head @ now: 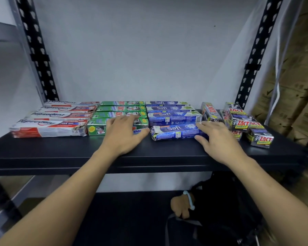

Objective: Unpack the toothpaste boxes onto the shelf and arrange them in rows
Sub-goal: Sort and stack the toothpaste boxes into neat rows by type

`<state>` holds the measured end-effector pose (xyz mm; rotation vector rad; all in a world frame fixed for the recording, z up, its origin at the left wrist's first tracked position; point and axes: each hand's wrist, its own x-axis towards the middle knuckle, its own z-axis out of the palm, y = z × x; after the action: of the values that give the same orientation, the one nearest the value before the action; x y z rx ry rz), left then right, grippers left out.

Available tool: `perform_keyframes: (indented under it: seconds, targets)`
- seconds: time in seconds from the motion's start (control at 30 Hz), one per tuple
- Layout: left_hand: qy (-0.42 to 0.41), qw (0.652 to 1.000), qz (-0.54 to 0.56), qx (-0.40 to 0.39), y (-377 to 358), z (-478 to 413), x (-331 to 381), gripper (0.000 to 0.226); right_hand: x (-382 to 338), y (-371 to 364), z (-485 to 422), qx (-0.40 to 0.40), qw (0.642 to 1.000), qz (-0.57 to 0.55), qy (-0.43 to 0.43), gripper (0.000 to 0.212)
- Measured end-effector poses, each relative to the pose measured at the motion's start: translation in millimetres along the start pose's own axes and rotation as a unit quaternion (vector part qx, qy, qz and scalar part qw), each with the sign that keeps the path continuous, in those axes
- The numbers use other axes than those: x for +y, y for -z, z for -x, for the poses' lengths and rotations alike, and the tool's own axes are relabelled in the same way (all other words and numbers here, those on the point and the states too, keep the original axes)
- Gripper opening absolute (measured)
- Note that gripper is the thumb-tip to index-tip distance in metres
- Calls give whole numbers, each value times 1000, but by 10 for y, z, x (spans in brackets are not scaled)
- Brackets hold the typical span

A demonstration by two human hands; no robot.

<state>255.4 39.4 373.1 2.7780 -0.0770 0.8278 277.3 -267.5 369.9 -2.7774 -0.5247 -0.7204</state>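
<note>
On the black shelf (60, 153) lie rows of toothpaste boxes: white and red Pepsodent boxes (48, 127) at the left, green boxes (122, 108) beside them, blue Safi boxes (169, 108) in the middle, silver Zact boxes (242, 121) loosely heaped at the right. My left hand (122, 134) rests flat, fingers straight, on the front green box (96, 127). My right hand (215, 139) holds the right end of the front blue Safi box (174, 132), which lies slightly askew in front of its row, thumb at its front edge and fingers over its top.
Black perforated shelf posts (37, 55) stand at both back corners against a white wall. Brown cardboard cartons (295, 86) are stacked to the right. Below the shelf, another person's hand with a light wristband (183, 205) grips a dark bag (220, 219).
</note>
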Motion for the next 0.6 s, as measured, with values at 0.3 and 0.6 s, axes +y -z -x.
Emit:
perform_keyframes:
  seconds: [0.3, 0.6]
  targets:
    - [-8, 1000, 22, -5, 13, 22, 5, 77, -81, -3, -139, -22, 1000, 13, -16, 52]
    - [-18, 1000, -11, 8, 20, 38, 52, 83, -59, -85, -240, -3, 999, 4, -39, 50]
